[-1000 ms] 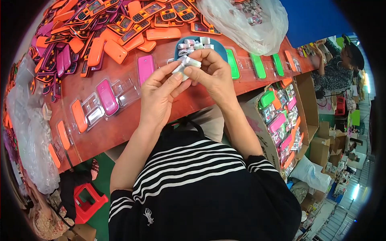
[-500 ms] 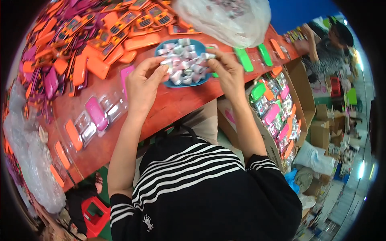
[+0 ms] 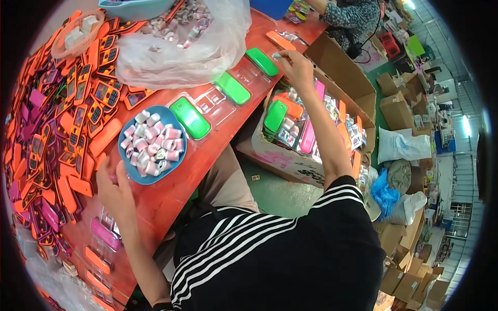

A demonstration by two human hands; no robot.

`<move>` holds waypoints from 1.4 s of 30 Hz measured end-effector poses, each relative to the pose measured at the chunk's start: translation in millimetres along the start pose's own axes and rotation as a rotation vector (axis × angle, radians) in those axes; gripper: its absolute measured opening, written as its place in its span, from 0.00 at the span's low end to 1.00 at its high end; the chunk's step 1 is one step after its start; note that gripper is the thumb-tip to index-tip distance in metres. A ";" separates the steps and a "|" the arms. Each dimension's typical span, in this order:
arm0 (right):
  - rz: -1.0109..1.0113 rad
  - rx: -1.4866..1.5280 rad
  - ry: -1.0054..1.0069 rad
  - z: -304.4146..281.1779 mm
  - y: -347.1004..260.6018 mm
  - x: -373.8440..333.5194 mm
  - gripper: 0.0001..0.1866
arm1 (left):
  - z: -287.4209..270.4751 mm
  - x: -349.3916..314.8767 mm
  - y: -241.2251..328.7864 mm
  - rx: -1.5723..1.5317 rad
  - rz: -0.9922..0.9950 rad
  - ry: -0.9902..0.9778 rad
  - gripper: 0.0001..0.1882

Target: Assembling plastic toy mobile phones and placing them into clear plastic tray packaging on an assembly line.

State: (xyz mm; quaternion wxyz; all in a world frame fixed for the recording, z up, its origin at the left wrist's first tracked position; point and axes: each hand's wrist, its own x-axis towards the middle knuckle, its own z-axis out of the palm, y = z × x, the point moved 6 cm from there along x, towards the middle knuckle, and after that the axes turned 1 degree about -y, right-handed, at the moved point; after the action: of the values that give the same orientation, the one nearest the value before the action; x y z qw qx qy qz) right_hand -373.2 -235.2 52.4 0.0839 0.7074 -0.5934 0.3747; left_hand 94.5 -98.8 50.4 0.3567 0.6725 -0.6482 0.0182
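A blue bowl point(image 3: 139, 175) full of small pink-and-white rolls point(image 3: 151, 138) stands on the red table. My left hand point(image 3: 115, 193) is at its near left side, thumb and fingers apart, with a bit of pink showing between them that I cannot make out. My right hand point(image 3: 298, 70) reaches out to the far right, above the table edge. Its fingertips pinch a small whitish roll point(image 3: 277, 55). Close to that hand is a green toy phone point(image 3: 262, 61) in a clear plastic tray; two more green toy phones point(image 3: 232, 88) lie in trays toward the bowl.
Orange and purple toy phones point(image 3: 78, 127) are heaped at the left. A clear plastic bag point(image 3: 150, 65) of rolls lies beyond the bowl. Under my right forearm stands a cardboard box point(image 3: 290, 168) of packed toys. Another person's patterned sleeve point(image 3: 353, 18) shows at the far side.
The view has turned, so the table appears shifted left. My right hand has left the bowl for the far trays, carrying a roll. My left hand's fingers have spread beside the bowl.
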 end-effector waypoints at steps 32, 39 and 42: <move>-0.217 0.500 -0.421 5.2 -188.3 -2.2 0.12 | 38.1 -18.5 33.7 -0.988 -0.569 -0.522 0.08; -0.425 0.395 -0.429 -4.4 -204.2 -26.0 0.10 | 52.8 -24.8 63.6 -1.045 -0.545 -0.564 0.08; -0.389 0.332 -0.497 -7.9 -200.1 -40.9 0.07 | 56.2 -25.1 69.3 -1.060 -0.535 -0.568 0.07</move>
State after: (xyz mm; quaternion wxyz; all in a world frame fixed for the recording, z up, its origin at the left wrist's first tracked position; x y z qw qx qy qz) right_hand -196.6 -142.6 97.4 -0.1094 0.8807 -0.3810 0.2593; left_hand 4.6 -99.0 28.0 0.4467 0.5225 -0.4489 -0.5710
